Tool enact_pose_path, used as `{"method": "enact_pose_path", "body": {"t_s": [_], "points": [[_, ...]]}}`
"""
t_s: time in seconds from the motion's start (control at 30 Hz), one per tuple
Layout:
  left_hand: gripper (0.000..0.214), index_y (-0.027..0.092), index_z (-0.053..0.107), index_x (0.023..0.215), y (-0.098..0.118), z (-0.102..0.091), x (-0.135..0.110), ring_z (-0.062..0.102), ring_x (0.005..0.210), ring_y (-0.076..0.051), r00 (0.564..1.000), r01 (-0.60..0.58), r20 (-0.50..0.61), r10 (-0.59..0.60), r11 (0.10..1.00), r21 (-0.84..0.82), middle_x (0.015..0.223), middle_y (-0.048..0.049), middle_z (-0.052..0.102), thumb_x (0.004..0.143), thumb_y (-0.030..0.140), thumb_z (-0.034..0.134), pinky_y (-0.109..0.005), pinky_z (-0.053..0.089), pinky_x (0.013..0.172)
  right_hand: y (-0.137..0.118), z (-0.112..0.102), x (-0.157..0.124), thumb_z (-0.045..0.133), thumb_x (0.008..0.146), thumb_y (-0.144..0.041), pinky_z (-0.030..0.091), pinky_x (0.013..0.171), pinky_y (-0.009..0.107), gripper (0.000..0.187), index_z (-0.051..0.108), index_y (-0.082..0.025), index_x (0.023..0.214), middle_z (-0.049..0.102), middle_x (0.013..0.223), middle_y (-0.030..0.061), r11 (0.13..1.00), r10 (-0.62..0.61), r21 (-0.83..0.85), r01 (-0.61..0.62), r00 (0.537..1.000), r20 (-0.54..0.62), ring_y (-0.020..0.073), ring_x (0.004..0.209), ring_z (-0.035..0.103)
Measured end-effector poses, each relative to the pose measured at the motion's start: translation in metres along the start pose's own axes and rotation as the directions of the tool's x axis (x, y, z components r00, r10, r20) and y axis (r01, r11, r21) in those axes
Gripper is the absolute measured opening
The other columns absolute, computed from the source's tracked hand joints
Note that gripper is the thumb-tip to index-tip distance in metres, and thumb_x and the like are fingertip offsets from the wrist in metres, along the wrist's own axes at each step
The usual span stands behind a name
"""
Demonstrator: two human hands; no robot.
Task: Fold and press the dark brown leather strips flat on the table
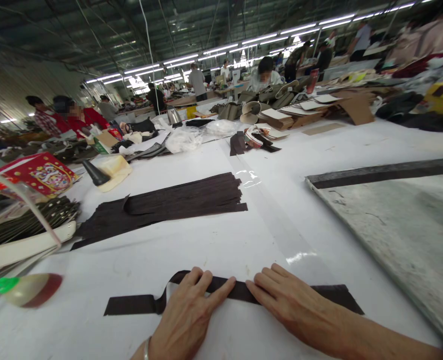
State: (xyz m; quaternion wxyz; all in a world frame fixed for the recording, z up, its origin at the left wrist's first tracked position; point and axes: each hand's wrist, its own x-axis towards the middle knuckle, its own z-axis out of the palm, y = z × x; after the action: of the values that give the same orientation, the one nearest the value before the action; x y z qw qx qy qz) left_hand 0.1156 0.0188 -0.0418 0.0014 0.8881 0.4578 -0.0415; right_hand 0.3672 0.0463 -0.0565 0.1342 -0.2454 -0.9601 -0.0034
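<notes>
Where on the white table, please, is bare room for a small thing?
White tabletop shows between the pile of dark strips and the single strip beneath the left hand and right hand, and between that pile and the grey board. Crowded: left edge, with squeeze bottle and red box; far side, with plastic bags and cardboard sheets.

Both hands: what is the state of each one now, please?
Left hand: on the dark strip; whether it grips cannot be told.
Right hand: also on the dark strip; grip cannot be told.
</notes>
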Motion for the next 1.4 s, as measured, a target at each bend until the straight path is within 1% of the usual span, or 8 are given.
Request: {"method": "enact_pose_path", "body": {"t_s": [0.17,0.27,0.37,0.5,0.63,0.83,1.27,1.4], "points": [[0.072,0.034,0.038,0.142,-0.002,0.005,0.001,0.051,0.102,-0.027,0.988,-0.053,-0.14,0.061,0.997,0.055,0.112,-0.0086,0.053,0.079,-0.002,0.044,-0.041,0.053,0.08,0.001,-0.005,-0.001,0.049,0.085,-0.001,0.041,0.075,0.037,0.029,0.056,-0.008,0.113,0.054,0.088,0.0057,1.0,-0.01,-0.003,0.01,1.0,0.026,0.0208,0.077,0.048],[0.065,0.026,0.047,0.136,0.001,0.009,0.005,0.048,0.112,-0.027,0.939,-0.101,-0.324,0.113,0.993,0.053,0.128,-0.0102,0.049,0.079,-0.004,0.037,-0.042,0.051,0.087,0.001,-0.006,-0.002,0.049,0.088,-0.003,0.04,0.074,0.037,0.026,0.056,-0.008,0.112,0.053,0.086,0.0051,1.0,-0.013,-0.014,0.014,0.999,0.032,0.0206,0.077,0.047],[0.056,0.015,0.048,0.133,0.01,0.013,0.013,0.05,0.108,-0.023,0.907,-0.185,-0.39,0.157,0.982,-0.036,0.121,-0.0108,0.054,0.082,-0.005,0.035,-0.038,0.05,0.091,0.001,-0.005,-0.002,0.048,0.09,-0.004,0.039,0.074,0.036,0.024,0.056,-0.008,0.112,0.052,0.086,0.005,1.0,-0.007,-0.03,0.008,0.999,0.032,0.0201,0.076,0.046],[0.05,0.008,0.048,0.129,0.02,0.017,0.023,0.054,0.089,-0.02,0.906,-0.277,-0.374,0.198,0.946,-0.171,0.102,-0.0098,0.06,0.083,-0.005,0.034,-0.034,0.054,0.081,0.002,-0.006,-0.003,0.047,0.091,-0.005,0.037,0.076,0.036,0.023,0.056,-0.007,0.112,0.052,0.086,0.0051,0.999,-0.004,-0.034,0.005,1.0,0.019,0.0199,0.076,0.045],[0.052,0.006,0.044,0.132,0.019,0.02,0.024,0.052,0.088,-0.021,0.909,-0.303,-0.353,0.221,0.933,-0.195,0.101,-0.0106,0.061,0.082,-0.005,0.036,-0.035,0.055,0.08,0.004,-0.011,-0.006,0.047,0.09,-0.005,0.037,0.078,0.036,0.024,0.055,-0.007,0.113,0.052,0.086,0.0053,1.0,-0.003,-0.028,0.004,1.0,0.019,0.0194,0.076,0.045],[0.065,0.01,0.04,0.138,0.018,0.022,0.023,0.051,0.096,-0.023,0.92,-0.295,-0.305,0.246,0.947,-0.125,0.11,-0.0116,0.058,0.075,-0.006,0.036,-0.037,0.054,0.085,0.012,-0.017,-0.021,0.044,0.091,-0.006,0.036,0.076,0.035,0.021,0.057,-0.008,0.107,0.052,0.084,0.0057,1.0,-0.017,-0.016,0.017,0.999,0.031,0.0191,0.073,0.043],[0.079,0.02,0.031,0.146,0.031,0.011,0.028,0.051,0.086,-0.021,0.957,-0.252,-0.15,0.249,0.968,-0.004,0.096,-0.0067,0.056,0.071,-0.005,0.041,-0.036,0.053,0.079,0.02,-0.026,-0.046,0.047,0.088,-0.006,0.032,0.073,0.036,0.021,0.057,-0.008,0.107,0.052,0.086,0.0064,0.998,-0.047,-0.032,0.049,0.997,0.068,0.0201,0.076,0.043],[0.08,0.019,0.034,0.144,0.03,0.014,0.029,0.051,0.085,-0.022,0.948,-0.261,-0.186,0.258,0.965,0.007,0.096,-0.0077,0.055,0.068,-0.005,0.04,-0.036,0.053,0.076,0.022,-0.029,-0.053,0.046,0.09,-0.007,0.032,0.074,0.037,0.02,0.057,-0.009,0.106,0.052,0.087,0.0059,0.999,-0.024,-0.02,0.025,0.997,0.07,0.0198,0.076,0.042]]}}
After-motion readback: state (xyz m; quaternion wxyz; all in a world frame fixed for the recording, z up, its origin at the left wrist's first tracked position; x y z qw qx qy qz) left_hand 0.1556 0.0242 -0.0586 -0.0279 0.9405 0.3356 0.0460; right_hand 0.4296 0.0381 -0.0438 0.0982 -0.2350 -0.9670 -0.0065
